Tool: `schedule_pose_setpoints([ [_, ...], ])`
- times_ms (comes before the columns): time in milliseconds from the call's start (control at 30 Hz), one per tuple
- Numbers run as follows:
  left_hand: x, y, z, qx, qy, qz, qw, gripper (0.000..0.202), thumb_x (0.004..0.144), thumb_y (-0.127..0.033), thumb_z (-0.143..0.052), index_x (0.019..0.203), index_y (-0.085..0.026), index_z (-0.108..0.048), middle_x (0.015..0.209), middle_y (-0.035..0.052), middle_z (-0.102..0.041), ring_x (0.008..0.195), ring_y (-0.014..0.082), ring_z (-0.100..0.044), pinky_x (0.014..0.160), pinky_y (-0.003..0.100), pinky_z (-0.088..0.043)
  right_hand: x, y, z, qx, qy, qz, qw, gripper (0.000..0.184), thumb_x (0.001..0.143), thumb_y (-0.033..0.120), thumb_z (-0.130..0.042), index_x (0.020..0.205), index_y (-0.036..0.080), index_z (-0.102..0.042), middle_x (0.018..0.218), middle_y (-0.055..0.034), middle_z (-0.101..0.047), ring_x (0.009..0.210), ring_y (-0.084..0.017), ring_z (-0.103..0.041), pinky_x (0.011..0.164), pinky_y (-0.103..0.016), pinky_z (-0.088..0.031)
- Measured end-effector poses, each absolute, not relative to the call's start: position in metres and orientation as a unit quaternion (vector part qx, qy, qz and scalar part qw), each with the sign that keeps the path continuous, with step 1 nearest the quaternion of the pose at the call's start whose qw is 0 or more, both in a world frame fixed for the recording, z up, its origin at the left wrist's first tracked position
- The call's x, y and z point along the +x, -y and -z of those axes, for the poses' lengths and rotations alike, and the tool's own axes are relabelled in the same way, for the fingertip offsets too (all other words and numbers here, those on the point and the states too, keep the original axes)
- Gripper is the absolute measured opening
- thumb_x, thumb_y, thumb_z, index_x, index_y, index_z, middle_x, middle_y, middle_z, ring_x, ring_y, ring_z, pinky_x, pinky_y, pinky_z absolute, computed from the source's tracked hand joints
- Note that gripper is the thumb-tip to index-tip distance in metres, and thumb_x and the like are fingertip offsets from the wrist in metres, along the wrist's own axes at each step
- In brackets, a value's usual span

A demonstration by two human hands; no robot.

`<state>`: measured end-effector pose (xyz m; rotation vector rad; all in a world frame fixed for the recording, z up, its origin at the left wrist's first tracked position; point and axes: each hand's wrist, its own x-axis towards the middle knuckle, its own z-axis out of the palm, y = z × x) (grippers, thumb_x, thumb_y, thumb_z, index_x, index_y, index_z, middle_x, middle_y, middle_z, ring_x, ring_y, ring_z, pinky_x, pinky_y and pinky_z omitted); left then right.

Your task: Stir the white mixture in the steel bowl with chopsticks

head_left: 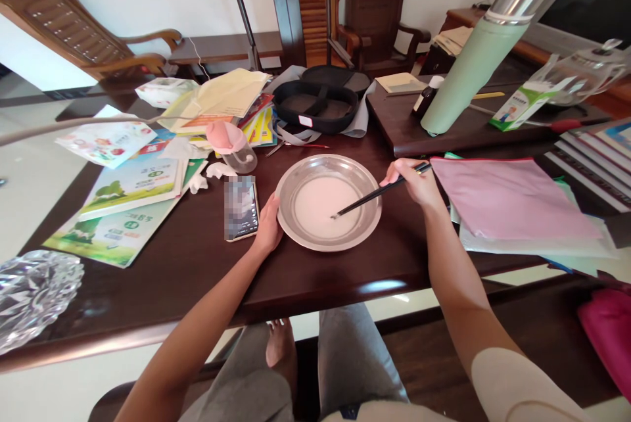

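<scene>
Keep the round metal pan (362, 228) flat on the desk (315, 281), toward the near edge, steadied by the left hand (269, 221), partly closed on its left rim. Pinch the black chopsticks (379, 191) firmly in the closed right hand (414, 182), slanting over the right rim, tips at the milky liquid (320, 202). Probably best to stroke slowly, without splashing the smartphone (241, 208) at left or the black case (318, 121) beyond.

Chopsticks (369, 197) — black, dish (329, 165) — silvery (liquid (315, 200) whitish)
</scene>
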<state>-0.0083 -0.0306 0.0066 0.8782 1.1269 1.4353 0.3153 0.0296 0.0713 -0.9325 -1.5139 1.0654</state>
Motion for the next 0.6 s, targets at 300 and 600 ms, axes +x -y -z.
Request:
schedule_pose_setpoints([
  [300, -0.008, 0.03, -0.007, 0.36, -0.472, -0.599, 0.537, 0.049, 0.082, -0.055, -0.074, 0.117, -0.02, -0.073, 0.124, 0.0084, -0.077, 0.126, 0.0337, -0.067, 0.108, 0.044, -0.054, 0.315, -0.029, -0.072, -0.404, 0.633, -0.408, 0.519, 0.043, 0.087, 0.061, -0.071, 0.063, 0.025, -0.073, 0.066, -0.0024, -0.075, 0.071, -0.022, -0.075, 0.077, -0.037, -0.059],
  [600, -0.009, 0.031, -0.007, 0.363, -0.469, -0.601, 0.536, 0.048, 0.083, -0.055, -0.074, 0.118, -0.021, -0.073, 0.124, 0.0077, -0.077, 0.125, 0.0331, -0.067, 0.107, 0.043, -0.055, 0.307, -0.028, -0.073, -0.38, 0.668, -0.438, 0.466, 0.043, 0.083, 0.064, -0.073, 0.067, 0.025, -0.076, 0.071, -0.0033, -0.078, 0.074, -0.023, -0.076, 0.08, -0.037, -0.06],
])
